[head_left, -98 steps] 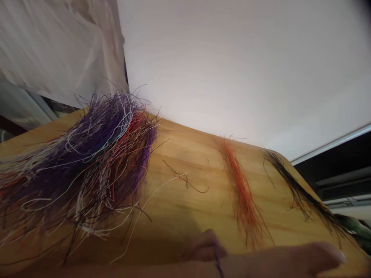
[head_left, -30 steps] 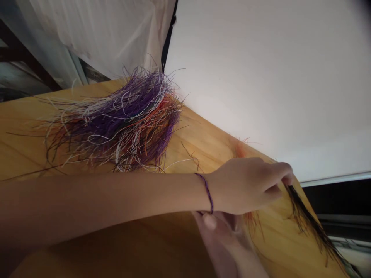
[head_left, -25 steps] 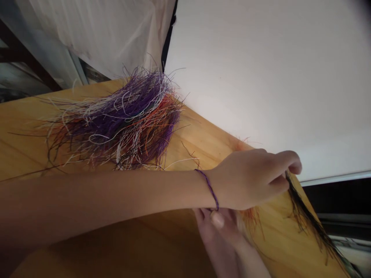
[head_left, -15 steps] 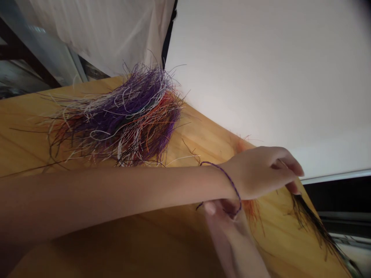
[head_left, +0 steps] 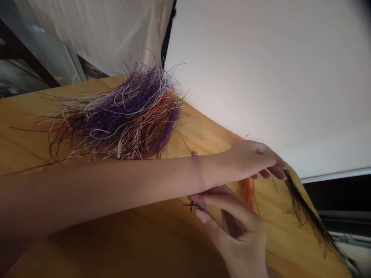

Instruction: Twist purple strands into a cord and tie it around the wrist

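A thin purple cord bracelet (head_left: 199, 173) loops around my left wrist and looks blurred across the skin. My left hand (head_left: 253, 159) stretches out to the right, palm down, with loose fingers apart and holding nothing. Its fingertips are over or beside the top of a bundle of black threads (head_left: 305, 212); whether they touch I cannot tell. Below the wrist, my right hand (head_left: 239, 220) pinches the bracelet between thumb and fingers. The bracelet's knot (head_left: 191, 205), with short loose ends, pokes out left of the fingertips.
A large heap of purple, white, orange and black threads (head_left: 130, 112) lies behind my left forearm on the wooden table (head_left: 208, 131). Orange threads (head_left: 247, 193) lie partly under my left hand. A white panel (head_left: 261, 69) borders the far edge; pale cloth (head_left: 116, 34) hangs at upper left.
My right hand has shifted from under the wrist into clearer view, drawing the bracelet left along the forearm. My left hand has moved slightly up and left, its fingers now lower and more visible.
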The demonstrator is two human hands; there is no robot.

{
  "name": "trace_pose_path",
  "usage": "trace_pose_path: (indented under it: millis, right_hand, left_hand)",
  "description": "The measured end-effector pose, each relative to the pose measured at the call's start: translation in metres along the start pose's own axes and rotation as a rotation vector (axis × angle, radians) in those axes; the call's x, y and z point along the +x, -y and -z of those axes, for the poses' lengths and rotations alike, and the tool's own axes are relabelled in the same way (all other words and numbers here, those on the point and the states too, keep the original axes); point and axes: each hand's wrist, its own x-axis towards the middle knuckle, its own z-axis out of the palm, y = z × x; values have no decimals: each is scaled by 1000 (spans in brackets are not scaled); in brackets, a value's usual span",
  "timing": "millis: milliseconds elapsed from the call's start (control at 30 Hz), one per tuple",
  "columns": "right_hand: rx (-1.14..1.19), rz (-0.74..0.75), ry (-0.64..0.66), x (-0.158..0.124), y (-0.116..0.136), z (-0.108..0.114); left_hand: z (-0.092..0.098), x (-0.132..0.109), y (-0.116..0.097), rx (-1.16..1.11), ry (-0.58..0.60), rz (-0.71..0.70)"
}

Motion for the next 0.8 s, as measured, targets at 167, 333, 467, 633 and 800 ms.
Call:
trace_pose_path:
  millis: [167,333,467,633,800]
  right_hand:
    - [-80,-9,-12,-2,-2,-1]
    - [-111,-50,9,-4,-5,-3]
    - [-75,-92,-6,-5,-4,-5]
    - [77,-222,32,-1,2,-6]
    - [142,-254,10,-1,4,-8]
  left_hand:
    - [-3,-1,-4,3,-85,92]
    - [-2,0,-3,5,-109,110]
    - [0,2,3,9,-110,113]
    - [0,4,8,5,-112,117]
    - [-1,4,9,19,-114,150]
